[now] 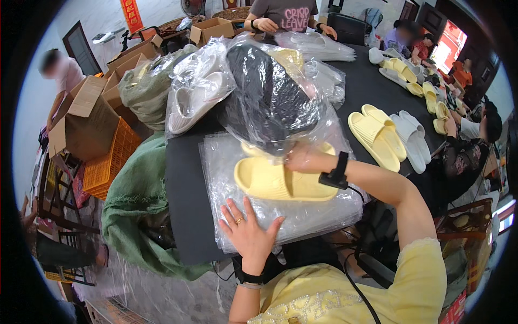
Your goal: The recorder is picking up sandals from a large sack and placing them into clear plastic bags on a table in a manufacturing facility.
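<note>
My left hand (251, 237) lies with fingers spread on the near edge of a stack of clear plastic bags (329, 216). A pair of yellow slippers (261, 178) rests on that stack, the near one in full view and the other mostly covered. My right hand (299, 156) is above the slippers, somewhat blurred, its fingers closed at the lower end of a clear plastic bag (280, 137). Inside this bag is a pair of black slippers (264, 89). The bag hides part of the yellow pair and of the pile behind.
Bagged white slippers (199, 100) sit beyond, on the black table (186, 205). Unbagged yellow slippers (377, 137) and grey slippers (413, 140) stand at right. Cardboard boxes (86, 119), an orange crate (113, 162) and a green sack (140, 216) crowd the left. Co-workers are around the table.
</note>
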Demonstrator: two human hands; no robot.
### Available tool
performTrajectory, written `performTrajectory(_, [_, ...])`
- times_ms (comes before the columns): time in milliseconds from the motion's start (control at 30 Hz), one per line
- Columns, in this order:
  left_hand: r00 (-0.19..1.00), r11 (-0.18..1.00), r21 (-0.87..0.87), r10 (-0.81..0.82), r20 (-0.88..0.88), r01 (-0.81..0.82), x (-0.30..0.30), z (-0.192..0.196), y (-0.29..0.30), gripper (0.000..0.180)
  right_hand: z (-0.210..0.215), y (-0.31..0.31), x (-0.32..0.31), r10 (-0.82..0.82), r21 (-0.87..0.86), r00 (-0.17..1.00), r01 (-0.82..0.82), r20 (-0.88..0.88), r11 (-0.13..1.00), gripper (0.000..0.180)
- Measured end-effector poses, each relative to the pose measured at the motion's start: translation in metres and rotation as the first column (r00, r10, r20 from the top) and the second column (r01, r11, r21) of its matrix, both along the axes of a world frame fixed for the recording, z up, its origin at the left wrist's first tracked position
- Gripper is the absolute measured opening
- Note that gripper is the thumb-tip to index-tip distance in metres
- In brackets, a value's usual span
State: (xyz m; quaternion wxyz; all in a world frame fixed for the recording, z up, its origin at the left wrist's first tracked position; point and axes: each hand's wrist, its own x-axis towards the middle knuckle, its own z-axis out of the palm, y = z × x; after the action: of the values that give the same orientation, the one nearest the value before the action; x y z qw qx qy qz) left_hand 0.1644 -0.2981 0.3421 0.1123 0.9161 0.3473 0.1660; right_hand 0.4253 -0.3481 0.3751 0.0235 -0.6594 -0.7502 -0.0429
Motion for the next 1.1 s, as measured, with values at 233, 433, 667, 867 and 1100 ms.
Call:
performTrajectory(233, [0.999,1.000,0.027,0.016,-0.033,-0.015,-0.001,-0.003,-0.001,0.099,0.008,-0.082,0.047,-0.505,0.034,0.862,0.506,-0.033,0.862,0.017])
performTrajectory(433, [0.998,0.999,0.048,-0.018,-0.053,0.021,0.004,0.001,-0.005,0.102,0.022,-0.134,0.065,-0.799,-0.067,0.456,0.852,-0.393,0.519,0.029])
performTrajectory(667, [0.995,0.999,0.045,-0.006,-0.101,0.011,0.002,0.000,-0.003,0.101,0.004,-0.160,0.005,-0.752,-0.247,0.526,0.728,-0.397,0.640,0.027])
performTrajectory(867, [0.989,0.999,0.045,0.018,-0.145,-0.012,0.000,-0.002,-0.002,0.101,-0.004,-0.183,0.084,-0.820,-0.240,0.394,0.822,-0.415,0.517,0.021])
performTrajectory(1100, [0.995,0.997,0.072,-0.015,-0.095,0.022,0.004,-0.004,-0.005,0.100,-0.055,-0.203,0.215,-0.838,0.124,0.256,0.967,-0.482,0.224,0.023])
